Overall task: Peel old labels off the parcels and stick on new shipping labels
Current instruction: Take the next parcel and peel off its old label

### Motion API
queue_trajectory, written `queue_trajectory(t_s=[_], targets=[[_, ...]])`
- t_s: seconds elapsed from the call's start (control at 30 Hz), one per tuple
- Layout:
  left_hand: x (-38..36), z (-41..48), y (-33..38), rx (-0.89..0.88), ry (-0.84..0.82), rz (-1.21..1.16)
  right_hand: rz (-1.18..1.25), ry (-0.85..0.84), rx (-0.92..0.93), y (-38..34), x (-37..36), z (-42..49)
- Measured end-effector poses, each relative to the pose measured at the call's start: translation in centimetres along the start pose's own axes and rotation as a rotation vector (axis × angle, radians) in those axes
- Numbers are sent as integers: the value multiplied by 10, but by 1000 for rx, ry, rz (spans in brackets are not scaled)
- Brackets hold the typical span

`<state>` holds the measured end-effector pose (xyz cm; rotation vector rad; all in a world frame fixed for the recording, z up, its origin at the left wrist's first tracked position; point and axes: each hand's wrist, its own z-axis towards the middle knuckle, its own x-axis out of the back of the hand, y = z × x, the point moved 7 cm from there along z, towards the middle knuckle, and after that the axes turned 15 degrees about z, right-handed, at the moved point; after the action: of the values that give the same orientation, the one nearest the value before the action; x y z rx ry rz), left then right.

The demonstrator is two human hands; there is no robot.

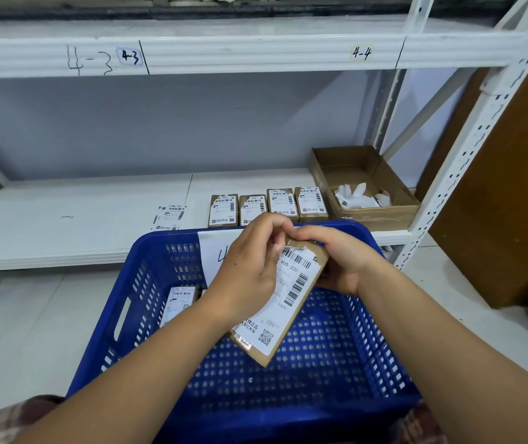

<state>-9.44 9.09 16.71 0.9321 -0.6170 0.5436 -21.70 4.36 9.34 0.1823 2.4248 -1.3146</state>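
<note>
Parcel (262,354) over basket (336,334), right hand (342,261) gripping its top, left hand (249,267) pinching label (288,293)

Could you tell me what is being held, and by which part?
The right hand grips the parcel by its upper end; the left hand pinches the top edge of its label.

The shelf (63,219) offers passing room at left; parcel row (269,205), cardboard box (381,216) and basket rim (172,237) block the right

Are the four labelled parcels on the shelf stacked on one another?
No, the parcels stand side by side in a single row on the shelf.
</note>
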Motion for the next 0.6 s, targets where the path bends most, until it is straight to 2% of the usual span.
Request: queue_trajectory(t_s=[0.17,0.33,0.5,0.6], targets=[[-2,3,-4,-2,-13,215,31,17,15,3,-3,-2],[-2,5,-7,12,131,296,-12,-1,98,-3,-8,-4],[7,7,-15,26,213,342,-33,-99,91,-3,-15,-10],[8,6,-12,16,275,419,-14,-97,128,-7,-15,-11]])
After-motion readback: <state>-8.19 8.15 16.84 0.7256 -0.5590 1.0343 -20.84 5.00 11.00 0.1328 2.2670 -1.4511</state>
